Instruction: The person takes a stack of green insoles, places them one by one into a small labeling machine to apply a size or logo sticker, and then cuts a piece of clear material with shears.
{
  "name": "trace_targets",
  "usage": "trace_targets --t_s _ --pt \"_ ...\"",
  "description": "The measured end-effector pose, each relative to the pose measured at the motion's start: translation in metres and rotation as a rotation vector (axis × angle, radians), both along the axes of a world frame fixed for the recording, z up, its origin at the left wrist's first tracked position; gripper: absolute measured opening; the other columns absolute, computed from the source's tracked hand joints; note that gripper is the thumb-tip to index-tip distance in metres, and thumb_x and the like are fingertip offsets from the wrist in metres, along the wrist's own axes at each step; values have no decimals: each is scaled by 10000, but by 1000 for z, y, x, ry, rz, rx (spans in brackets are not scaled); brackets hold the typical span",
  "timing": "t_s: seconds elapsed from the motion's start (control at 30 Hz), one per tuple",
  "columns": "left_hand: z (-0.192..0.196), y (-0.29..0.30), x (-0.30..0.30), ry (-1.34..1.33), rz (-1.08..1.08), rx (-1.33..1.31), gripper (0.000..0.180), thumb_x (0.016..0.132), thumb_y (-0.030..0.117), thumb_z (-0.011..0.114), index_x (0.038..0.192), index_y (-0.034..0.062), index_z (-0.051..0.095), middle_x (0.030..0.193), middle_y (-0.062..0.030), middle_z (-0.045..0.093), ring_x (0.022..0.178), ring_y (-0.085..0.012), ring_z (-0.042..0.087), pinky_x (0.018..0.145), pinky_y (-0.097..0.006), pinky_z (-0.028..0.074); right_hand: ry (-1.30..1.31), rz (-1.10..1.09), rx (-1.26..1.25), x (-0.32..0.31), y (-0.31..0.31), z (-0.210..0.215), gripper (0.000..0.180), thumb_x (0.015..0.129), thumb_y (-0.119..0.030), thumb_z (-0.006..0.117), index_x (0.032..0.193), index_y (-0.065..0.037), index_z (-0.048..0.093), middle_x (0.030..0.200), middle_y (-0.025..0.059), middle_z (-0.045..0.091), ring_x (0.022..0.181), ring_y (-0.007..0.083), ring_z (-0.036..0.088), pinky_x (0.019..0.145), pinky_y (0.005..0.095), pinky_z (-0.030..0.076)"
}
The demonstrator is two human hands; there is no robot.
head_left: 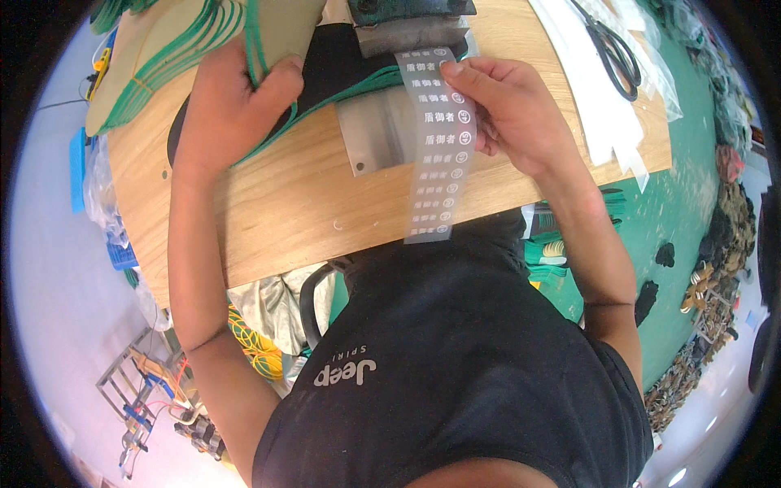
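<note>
My left hand (236, 110) is closed at the far left of the table, its thumb bent over the edge of a beige, green-edged piece shaped like an insole (286, 28). Under and beside it lies a black piece with green edging (332, 58), reaching toward the press. Between thumb and fingers, my right hand (512, 106) pinches a translucent strip of printed labels (439, 163). The strip hangs across a metal plate (370, 138) and over the table's near edge. Just beyond my right hand is the metal block of a press (413, 28).
More green-edged beige pieces (163, 61) are fanned out at the far left of the wooden table (285, 215). White sheets (582, 73) and a black cable loop (614, 61) lie at the right. Green-edged stacks (547, 256) sit below the table's right side.
</note>
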State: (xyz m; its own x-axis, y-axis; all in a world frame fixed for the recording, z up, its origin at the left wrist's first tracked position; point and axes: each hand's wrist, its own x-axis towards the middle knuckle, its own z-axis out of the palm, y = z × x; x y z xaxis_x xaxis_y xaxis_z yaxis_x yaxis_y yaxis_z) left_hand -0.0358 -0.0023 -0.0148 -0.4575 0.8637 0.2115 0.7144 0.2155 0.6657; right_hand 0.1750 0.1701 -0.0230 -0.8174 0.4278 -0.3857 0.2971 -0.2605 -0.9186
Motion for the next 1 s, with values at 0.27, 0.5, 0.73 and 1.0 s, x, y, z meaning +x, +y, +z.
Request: trace_targets --t_s 0.27,0.5,0.73,1.0 --pt "9 10 14 236 -101 -16 726 617 333 826 1207 8 554 1061 -190 623 975 -302 598 869 -367 462 -23 -56 69 7 -8 6 370 895 -360 595 773 -14 635 563 21 567 435 73 490 388 212 355" --pt "13 10 15 285 -67 -75 751 619 336 813 1253 32 550 1060 -193 627 997 -336 592 880 -381 455 5 -68 38 6 -8 9 375 893 -347 606 819 17 657 585 26 575 438 68 486 385 216 358" --pt "9 9 11 250 -85 -47 741 613 325 819 1241 28 561 1031 -188 635 968 -336 593 865 -377 455 1 -46 25 8 -4 6 357 897 -320 603 821 25 651 589 37 581 422 83 493 371 228 370" --pt "5 12 12 276 -96 0 687 617 320 811 1194 25 583 982 -170 644 930 -333 597 844 -378 459 5 -45 -41 8 -3 9 341 901 -300 595 771 14 623 575 55 587 407 97 509 353 221 361"
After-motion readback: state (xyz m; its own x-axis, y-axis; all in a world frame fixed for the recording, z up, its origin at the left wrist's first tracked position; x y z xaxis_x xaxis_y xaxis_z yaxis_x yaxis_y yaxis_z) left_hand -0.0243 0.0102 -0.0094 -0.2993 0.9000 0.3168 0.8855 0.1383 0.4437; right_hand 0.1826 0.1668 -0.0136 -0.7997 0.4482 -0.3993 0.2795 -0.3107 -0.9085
